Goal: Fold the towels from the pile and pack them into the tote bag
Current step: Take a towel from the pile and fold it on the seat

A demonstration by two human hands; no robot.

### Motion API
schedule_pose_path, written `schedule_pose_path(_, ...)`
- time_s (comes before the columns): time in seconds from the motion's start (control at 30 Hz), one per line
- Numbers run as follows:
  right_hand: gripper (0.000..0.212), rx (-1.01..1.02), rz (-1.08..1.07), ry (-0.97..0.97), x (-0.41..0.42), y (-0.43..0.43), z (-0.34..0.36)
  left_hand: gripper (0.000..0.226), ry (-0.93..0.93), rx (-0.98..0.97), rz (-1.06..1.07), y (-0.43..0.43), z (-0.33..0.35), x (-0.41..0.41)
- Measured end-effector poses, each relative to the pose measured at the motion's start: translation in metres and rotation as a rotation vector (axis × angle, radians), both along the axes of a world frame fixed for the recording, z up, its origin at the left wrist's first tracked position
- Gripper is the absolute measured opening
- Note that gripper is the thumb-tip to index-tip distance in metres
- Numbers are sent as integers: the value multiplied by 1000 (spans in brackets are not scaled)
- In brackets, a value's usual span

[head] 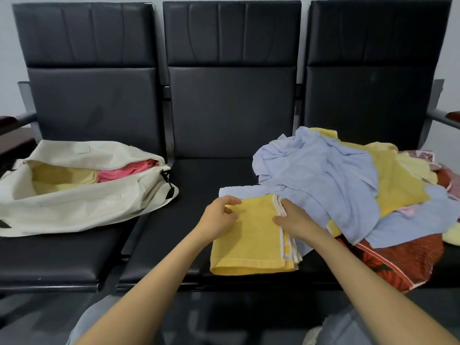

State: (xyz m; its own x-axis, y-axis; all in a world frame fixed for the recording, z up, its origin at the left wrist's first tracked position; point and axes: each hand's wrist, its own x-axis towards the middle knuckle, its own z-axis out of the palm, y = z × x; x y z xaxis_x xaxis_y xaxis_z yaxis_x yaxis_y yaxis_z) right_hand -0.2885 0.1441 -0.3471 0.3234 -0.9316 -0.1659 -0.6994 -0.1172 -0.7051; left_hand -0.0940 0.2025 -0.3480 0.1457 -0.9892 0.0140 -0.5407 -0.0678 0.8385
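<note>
A folded yellow towel lies on the middle seat of a black bench. My left hand rests on its upper left part with fingers curled over the cloth. My right hand grips the white-edged layers along its right side. To the right a loose pile of towels spreads over the right seat: light blue on top, yellow, pink and a red patterned one below. On the left seat a cream tote bag lies open, with a yellow towel and a pink towel inside.
The black bench has three seats with high backs against a pale wall. Metal armrests stand at both ends. A red patterned towel hangs over the front edge of the right seat. My knees show below the bench edge.
</note>
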Motion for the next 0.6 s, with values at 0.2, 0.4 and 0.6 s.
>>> schedule_pose_path(0.2, 16, -151, -30, 194, 4, -3, -15, 55, -686, 84, -152, 14, -27, 3)
schedule_pose_path(0.4, 49, -157, -135, 399, 6, 0, -21, 63, -757, 242, -171, 21, -47, -7)
schedule_pose_path(0.6, 84, 39, -73, 258, -2, -7, -24, 65, -758, 277, -173, 19, -44, -7)
